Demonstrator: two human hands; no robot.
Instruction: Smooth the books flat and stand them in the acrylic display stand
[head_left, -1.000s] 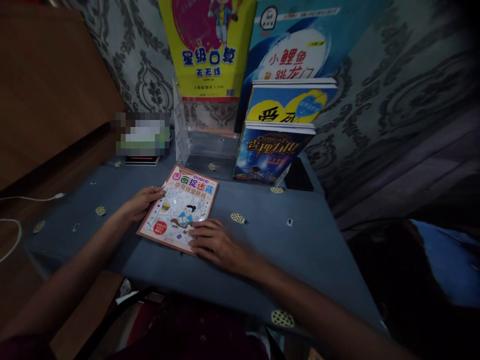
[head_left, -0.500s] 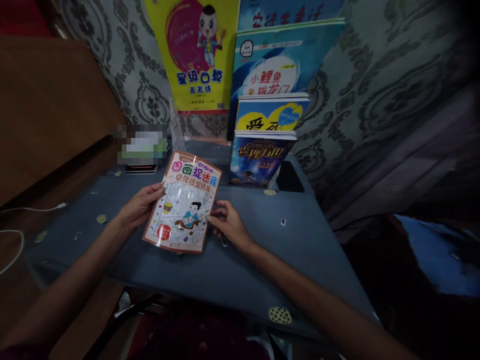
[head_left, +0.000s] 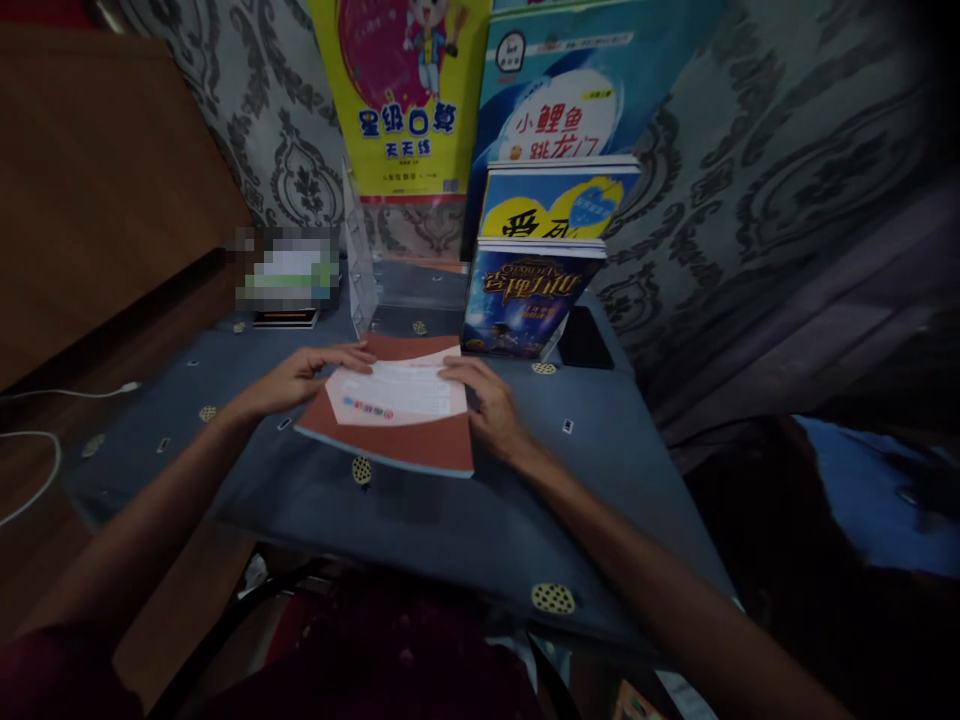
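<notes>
Head view: left hand (head_left: 298, 380) and right hand (head_left: 493, 407) pinch the sides of the brown-bordered book (head_left: 401, 403) in their fingers (head_left: 349, 358) over the worktop (head_left: 626, 460), grasping seemingly done, release not yet made.

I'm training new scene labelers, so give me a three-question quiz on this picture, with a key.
1. What touches the reddish-brown book?
2. True or false: in the picture, the yellow book appears left of the dark-blue book.
3. The black rectangular object lies on: A) the floor; B) the table; C) the reddish-brown book.

Key: 1. The person's left hand and right hand. 2. True. 3. B.
</notes>
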